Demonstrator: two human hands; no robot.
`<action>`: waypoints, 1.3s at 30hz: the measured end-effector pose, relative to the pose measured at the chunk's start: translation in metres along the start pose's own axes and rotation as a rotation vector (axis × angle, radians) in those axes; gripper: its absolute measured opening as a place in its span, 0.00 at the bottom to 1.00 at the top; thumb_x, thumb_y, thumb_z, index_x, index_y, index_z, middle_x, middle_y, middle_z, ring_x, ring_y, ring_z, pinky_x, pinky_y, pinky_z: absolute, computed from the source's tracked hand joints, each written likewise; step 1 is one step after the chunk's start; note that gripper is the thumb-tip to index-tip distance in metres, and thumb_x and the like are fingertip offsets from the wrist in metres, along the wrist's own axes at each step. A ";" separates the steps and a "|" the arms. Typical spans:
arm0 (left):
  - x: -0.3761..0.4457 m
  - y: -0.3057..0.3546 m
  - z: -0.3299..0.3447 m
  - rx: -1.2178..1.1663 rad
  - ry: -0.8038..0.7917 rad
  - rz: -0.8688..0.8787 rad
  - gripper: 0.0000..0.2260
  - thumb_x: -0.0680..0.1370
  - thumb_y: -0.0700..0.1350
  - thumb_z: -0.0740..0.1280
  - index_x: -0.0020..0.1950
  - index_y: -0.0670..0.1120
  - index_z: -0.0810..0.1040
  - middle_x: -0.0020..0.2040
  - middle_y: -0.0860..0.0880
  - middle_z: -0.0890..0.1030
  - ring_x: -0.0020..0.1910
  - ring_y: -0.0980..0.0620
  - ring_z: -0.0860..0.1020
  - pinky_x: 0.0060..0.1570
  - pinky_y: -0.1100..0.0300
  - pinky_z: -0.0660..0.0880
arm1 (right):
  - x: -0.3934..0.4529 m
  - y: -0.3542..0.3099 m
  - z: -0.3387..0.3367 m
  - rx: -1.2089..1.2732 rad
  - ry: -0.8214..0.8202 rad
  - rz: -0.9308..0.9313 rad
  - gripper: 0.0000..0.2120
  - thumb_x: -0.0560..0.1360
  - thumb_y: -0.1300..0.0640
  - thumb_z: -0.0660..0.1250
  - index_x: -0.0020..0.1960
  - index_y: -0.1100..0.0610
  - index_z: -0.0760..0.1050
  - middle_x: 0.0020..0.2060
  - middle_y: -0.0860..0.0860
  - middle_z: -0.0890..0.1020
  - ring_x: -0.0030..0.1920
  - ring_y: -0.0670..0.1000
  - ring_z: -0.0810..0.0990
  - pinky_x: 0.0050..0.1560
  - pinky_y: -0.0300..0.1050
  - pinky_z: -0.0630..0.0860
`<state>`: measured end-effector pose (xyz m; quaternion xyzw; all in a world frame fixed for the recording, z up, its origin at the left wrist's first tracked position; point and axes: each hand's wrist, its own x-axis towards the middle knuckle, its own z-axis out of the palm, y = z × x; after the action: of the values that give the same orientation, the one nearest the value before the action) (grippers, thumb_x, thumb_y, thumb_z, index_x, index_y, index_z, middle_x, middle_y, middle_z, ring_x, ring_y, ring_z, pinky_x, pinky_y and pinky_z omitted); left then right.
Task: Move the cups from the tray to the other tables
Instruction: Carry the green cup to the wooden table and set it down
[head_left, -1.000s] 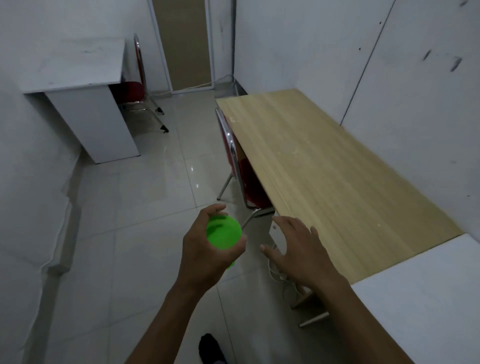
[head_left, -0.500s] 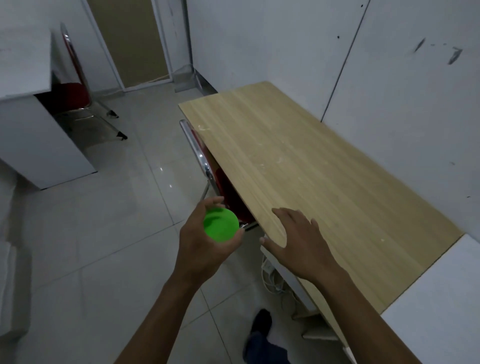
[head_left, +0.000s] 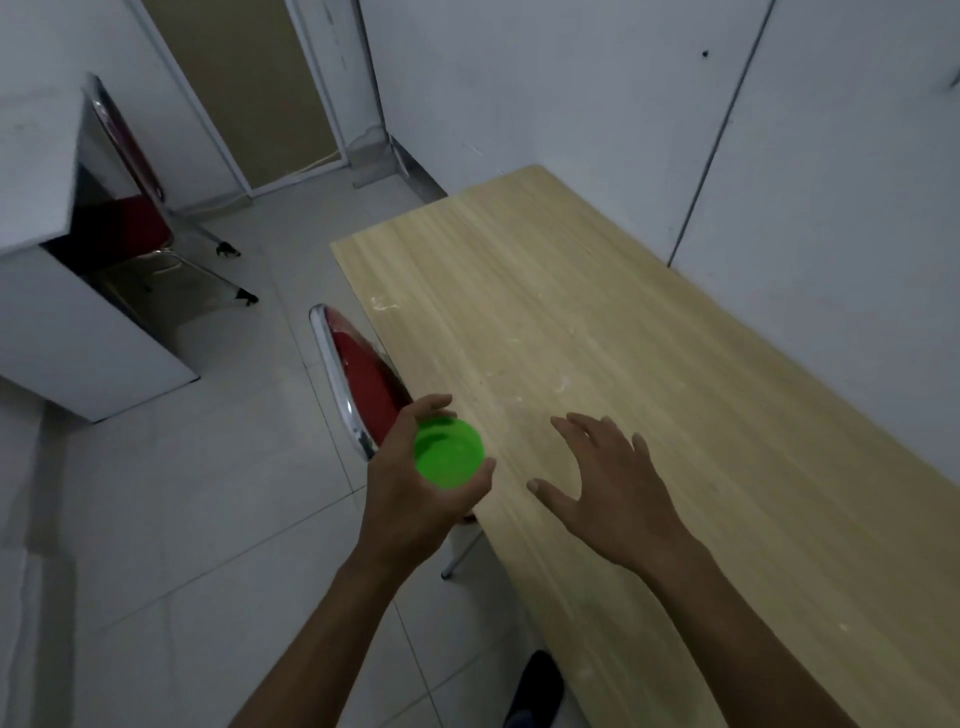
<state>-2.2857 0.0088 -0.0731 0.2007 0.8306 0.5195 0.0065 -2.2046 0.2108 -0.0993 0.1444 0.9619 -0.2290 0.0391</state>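
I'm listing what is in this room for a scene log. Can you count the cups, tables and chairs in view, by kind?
Cups: 1, the green cup held in the left hand.
Tables: 2, the wooden table and the white table.
Chairs: 2, the red chair at the wooden table and the red chair under the white table.
Total: 5.

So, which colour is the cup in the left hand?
Bright green cup, gripped by the left hand; head view.

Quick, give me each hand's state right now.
Left hand: closed around the green cup, carried upright.
Right hand: open, fingers spread, holding nothing, over the wooden table.
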 end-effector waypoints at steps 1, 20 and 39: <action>0.011 -0.002 0.007 -0.005 0.004 -0.005 0.32 0.67 0.47 0.82 0.66 0.56 0.73 0.57 0.59 0.79 0.57 0.59 0.79 0.54 0.69 0.76 | 0.011 0.005 -0.002 -0.003 -0.002 -0.001 0.37 0.77 0.31 0.57 0.81 0.45 0.53 0.80 0.45 0.57 0.81 0.55 0.50 0.78 0.59 0.46; 0.162 -0.084 0.137 -0.125 0.046 -0.043 0.32 0.66 0.45 0.82 0.67 0.51 0.74 0.57 0.56 0.80 0.58 0.55 0.80 0.58 0.64 0.75 | 0.175 0.035 0.045 0.381 0.031 -0.073 0.41 0.66 0.37 0.72 0.75 0.43 0.62 0.70 0.36 0.69 0.73 0.41 0.66 0.77 0.63 0.54; 0.238 -0.125 0.176 -0.134 0.024 -0.034 0.33 0.66 0.48 0.82 0.67 0.54 0.73 0.57 0.58 0.79 0.58 0.58 0.79 0.58 0.65 0.75 | 0.268 0.080 0.069 0.346 0.091 0.012 0.52 0.61 0.26 0.68 0.78 0.46 0.56 0.74 0.42 0.66 0.76 0.46 0.63 0.76 0.63 0.57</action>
<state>-2.5068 0.1934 -0.2148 0.1796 0.7971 0.5762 0.0190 -2.4364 0.3172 -0.2330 0.1649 0.9081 -0.3840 -0.0285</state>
